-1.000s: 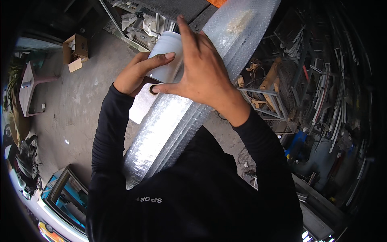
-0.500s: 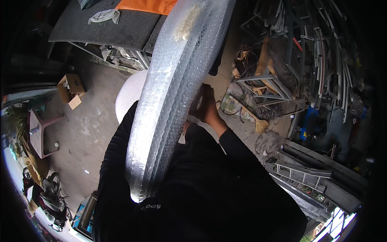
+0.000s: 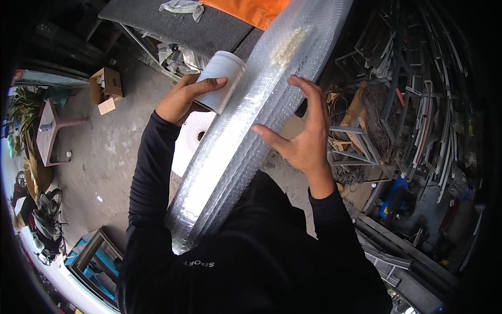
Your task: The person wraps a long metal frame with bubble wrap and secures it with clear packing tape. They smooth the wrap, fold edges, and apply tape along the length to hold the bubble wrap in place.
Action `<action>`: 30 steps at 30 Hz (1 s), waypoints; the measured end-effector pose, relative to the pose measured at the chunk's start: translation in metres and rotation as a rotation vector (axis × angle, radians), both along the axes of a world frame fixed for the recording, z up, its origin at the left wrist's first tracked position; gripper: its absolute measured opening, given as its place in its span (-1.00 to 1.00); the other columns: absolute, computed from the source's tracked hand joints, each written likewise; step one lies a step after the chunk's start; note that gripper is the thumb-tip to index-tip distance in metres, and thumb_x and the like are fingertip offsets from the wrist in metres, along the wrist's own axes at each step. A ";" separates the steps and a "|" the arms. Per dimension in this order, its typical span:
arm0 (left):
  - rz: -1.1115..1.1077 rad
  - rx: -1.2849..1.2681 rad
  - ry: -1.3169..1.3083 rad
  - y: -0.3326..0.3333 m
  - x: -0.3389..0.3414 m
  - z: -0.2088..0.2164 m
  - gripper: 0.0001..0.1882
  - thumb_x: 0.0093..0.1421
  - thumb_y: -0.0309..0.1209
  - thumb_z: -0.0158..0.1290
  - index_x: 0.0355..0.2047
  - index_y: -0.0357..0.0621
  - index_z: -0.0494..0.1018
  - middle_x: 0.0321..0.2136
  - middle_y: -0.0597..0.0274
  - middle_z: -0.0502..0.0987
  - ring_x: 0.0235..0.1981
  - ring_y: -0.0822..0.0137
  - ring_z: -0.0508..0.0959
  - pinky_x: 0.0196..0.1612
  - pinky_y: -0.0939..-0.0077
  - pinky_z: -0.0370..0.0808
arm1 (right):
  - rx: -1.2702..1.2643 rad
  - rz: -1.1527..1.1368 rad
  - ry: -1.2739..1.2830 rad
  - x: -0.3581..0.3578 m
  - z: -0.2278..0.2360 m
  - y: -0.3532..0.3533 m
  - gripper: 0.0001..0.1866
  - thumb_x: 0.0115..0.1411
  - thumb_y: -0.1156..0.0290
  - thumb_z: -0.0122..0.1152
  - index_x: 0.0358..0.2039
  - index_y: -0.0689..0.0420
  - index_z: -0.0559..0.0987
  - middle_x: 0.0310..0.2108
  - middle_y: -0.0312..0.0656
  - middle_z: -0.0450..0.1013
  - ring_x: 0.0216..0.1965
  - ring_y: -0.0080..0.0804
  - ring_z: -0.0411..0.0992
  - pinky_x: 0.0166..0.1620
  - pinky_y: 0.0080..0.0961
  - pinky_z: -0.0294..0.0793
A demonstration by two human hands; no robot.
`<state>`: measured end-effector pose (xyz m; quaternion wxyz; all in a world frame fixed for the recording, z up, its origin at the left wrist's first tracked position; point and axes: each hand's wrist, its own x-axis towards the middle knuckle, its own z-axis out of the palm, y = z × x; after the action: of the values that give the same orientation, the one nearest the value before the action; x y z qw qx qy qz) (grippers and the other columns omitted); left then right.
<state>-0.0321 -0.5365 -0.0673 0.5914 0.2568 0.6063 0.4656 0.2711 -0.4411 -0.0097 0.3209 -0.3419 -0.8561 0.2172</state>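
A long bundle wrapped in clear bubble wrap (image 3: pixel 209 183) slants from my body up to the far right, a pale patch showing through near its far end. My left hand (image 3: pixel 180 99) is closed round a whitish roll of plastic film (image 3: pixel 222 76), thumb on its side, against the bundle's left edge. Over the bundle's right side my right hand (image 3: pixel 306 131) is open, thumb and fingers spread, holding nothing. Partly hidden behind the bundle is a large white roll (image 3: pixel 185 144) with a dark hole in its middle.
A dark padded table (image 3: pixel 172 29) with an orange sheet (image 3: pixel 251 10) stands ahead. A cardboard box (image 3: pixel 104 86) and a pink table (image 3: pixel 48 131) are at left. Metal frames (image 3: pixel 355 136) and long metal bars (image 3: pixel 429 120) crowd the right. Framed panels (image 3: pixel 97 261) lean at lower left.
My left hand has come out from behind the bundle with the film roll in it. My right hand has risen from beside the bundle to above it, fingers spread. The view has shifted left.
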 end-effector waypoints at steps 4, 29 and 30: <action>-0.023 0.114 -0.108 0.004 0.008 0.008 0.10 0.40 0.35 0.21 0.50 -0.47 0.32 0.33 -0.37 0.53 0.27 -0.10 0.69 0.31 0.03 0.69 | 0.190 0.317 -0.146 -0.117 0.012 0.023 0.14 -0.15 0.14 0.83 0.38 0.39 0.43 0.22 0.28 0.51 0.18 0.37 0.58 0.31 0.14 0.61; 0.202 -0.207 -0.150 0.019 -0.004 -0.091 0.18 0.17 -0.05 0.58 0.45 -0.68 0.19 -0.03 -0.24 0.64 -0.14 0.08 0.80 -0.05 0.12 0.83 | -0.300 0.189 -0.569 0.076 -0.290 -0.006 -0.71 0.48 0.31 0.30 0.08 0.20 0.72 0.08 -0.07 0.73 0.09 0.00 0.66 0.20 -0.12 0.61; 0.188 -0.256 -0.052 0.014 0.003 -0.081 0.08 0.21 -0.05 0.52 0.39 -0.71 0.26 -0.02 -0.28 0.65 -0.19 0.09 0.81 -0.09 0.18 0.82 | -0.523 0.101 -0.102 0.097 -0.229 -0.001 -0.87 0.35 0.52 0.39 -0.12 0.23 0.74 -0.24 -0.21 0.75 -0.22 -0.14 0.71 -0.09 -0.27 0.65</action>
<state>-0.0291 -0.5229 -0.1486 0.5886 0.1091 0.6664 0.4445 0.3678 -0.4418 -0.2387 0.1671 -0.3807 -0.8019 0.4290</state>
